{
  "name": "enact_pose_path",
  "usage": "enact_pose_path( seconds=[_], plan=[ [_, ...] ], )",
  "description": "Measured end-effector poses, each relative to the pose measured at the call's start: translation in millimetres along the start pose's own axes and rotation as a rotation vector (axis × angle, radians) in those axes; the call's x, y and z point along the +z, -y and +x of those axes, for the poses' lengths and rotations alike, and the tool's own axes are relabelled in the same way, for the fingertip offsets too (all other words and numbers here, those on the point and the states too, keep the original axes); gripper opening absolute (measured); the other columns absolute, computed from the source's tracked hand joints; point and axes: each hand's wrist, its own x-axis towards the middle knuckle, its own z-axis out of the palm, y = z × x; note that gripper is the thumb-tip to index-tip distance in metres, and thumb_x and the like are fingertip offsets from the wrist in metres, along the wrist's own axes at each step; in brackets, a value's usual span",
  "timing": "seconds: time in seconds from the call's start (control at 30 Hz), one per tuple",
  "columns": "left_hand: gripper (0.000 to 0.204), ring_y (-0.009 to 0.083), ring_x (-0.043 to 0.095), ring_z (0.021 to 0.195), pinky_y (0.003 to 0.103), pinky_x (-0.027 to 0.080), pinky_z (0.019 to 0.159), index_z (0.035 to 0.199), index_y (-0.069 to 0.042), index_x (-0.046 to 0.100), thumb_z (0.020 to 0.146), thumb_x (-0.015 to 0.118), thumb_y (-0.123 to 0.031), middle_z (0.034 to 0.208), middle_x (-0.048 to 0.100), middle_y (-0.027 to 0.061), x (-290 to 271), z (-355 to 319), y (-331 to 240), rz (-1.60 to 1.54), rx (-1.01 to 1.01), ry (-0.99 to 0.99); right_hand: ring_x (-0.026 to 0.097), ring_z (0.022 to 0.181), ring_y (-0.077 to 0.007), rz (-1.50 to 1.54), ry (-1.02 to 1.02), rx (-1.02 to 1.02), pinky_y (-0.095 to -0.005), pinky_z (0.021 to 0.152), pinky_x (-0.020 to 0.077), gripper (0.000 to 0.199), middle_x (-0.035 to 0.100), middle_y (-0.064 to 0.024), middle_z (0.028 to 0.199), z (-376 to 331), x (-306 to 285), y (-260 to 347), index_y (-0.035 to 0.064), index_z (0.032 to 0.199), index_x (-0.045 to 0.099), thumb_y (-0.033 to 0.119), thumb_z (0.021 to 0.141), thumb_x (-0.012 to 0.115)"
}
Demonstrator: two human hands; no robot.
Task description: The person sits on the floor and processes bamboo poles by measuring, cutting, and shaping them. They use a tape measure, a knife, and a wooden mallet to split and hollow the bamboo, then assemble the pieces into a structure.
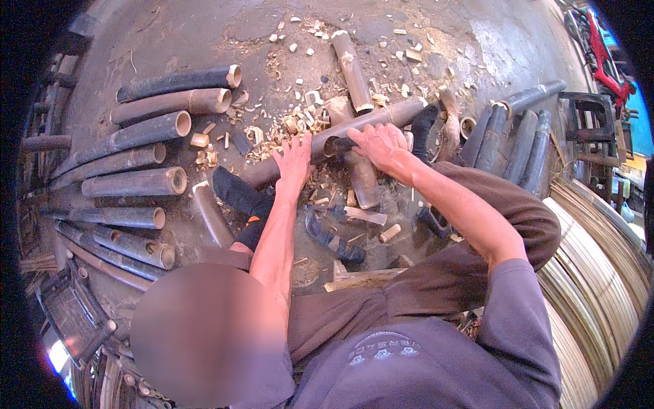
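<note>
A brown bamboo tube lies slantwise in front of me between my feet, crossing over other bamboo pieces. My left hand rests on its nearer left stretch, fingers spread and open. Beside a dark opening cut in the tube's side, my right hand is closed with bent fingers. A small dark thing shows at its fingertips; its kind I cannot make out. Under the tube, a short bamboo length points toward me. Another bamboo piece extends away on the far side. Pale wood shavings lie heaped around.
Several bamboo tubes lie side by side at left, cut ends toward me. More dark tubes lie at right, near stacked bamboo strips. A dark curved tool sits on the floor between my dark-socked feet. A dark chair stands far right.
</note>
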Motion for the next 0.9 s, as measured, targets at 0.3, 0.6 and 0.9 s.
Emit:
enact_pose_path(
  seconds=[0.3,0.6,0.9],
  plan=[
    [0.091,0.038,0.045,0.123,0.067,0.035,0.096,0.142,-0.018,0.035,0.066,0.084,-0.019,0.133,0.047,0.0115,-1.9,3.2,3.7,-0.015,-0.007,0.0,0.07,0.076,-0.0302,0.011,-0.004,-0.145,-0.0447,0.062,0.0541,0.022,0.067,-0.0166,0.077,10.9,-18.0,6.1,0.0099,0.099,0.06,0.029,0.087,0.059],
    [0.09,0.0363,0.048,0.121,0.065,0.036,0.096,0.14,-0.019,0.035,0.065,0.084,-0.018,0.13,0.05,0.0116,-17.1,14.1,11.0,-0.054,0.02,0.116,0.057,0.057,-0.0153,2.064,-0.184,0.852,-0.0313,0.049,0.0495,0.035,0.059,-0.0073,0.072,-46.8,72.7,85.3,0.0076,0.098,0.046,0.041,0.095,0.058],
    [0.087,0.0369,0.048,0.121,0.064,0.037,0.095,0.138,-0.018,0.036,0.064,0.082,-0.016,0.129,0.051,0.0128,-23.3,9.7,5.6,-0.067,0.019,0.139,0.059,0.055,-0.0193,2.639,-0.308,1.097,-0.039,0.05,0.0548,0.04,0.057,-0.0063,0.068,-7.0,97.4,179.0,0.0097,0.101,0.045,0.048,0.095,0.054]
  ],
)
